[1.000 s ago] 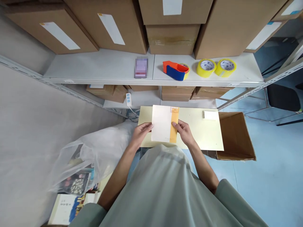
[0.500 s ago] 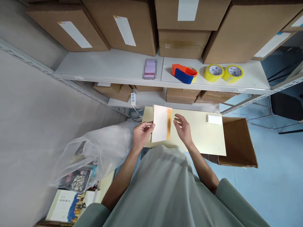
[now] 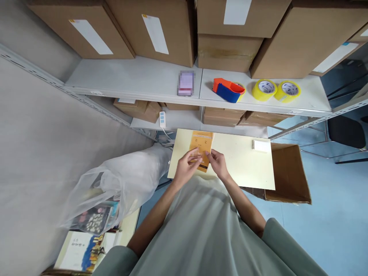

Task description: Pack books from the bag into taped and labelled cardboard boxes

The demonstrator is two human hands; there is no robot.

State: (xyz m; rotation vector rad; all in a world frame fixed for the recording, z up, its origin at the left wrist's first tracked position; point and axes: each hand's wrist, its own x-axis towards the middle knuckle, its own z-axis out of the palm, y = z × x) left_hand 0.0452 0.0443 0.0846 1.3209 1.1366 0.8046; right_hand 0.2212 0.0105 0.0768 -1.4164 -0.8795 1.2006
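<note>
A thin book with an orange cover [image 3: 203, 142] is held over the pale tabletop [image 3: 241, 165], its printed face up and a dark band at the lower end. My right hand [image 3: 219, 164] pinches its right edge, thumb lying on the cover. Over the lower left of the cover is my left hand [image 3: 186, 165], its fingers a little apart and nothing visible between them. I cannot tell whether its fingertips touch the cover.
A small white block [image 3: 261, 145] lies on the table's right end, beside an open cardboard box [image 3: 289, 172]. On the shelf [image 3: 138, 76] are a tape dispenser [image 3: 228, 91] and yellow tape rolls [image 3: 264, 90]. Left stands a plastic bag [image 3: 129, 172] near another book [image 3: 79, 249].
The book has turned from a white page side to its orange cover. My right hand has closed on its right edge, while my left hand has left the left edge and moved over the cover.
</note>
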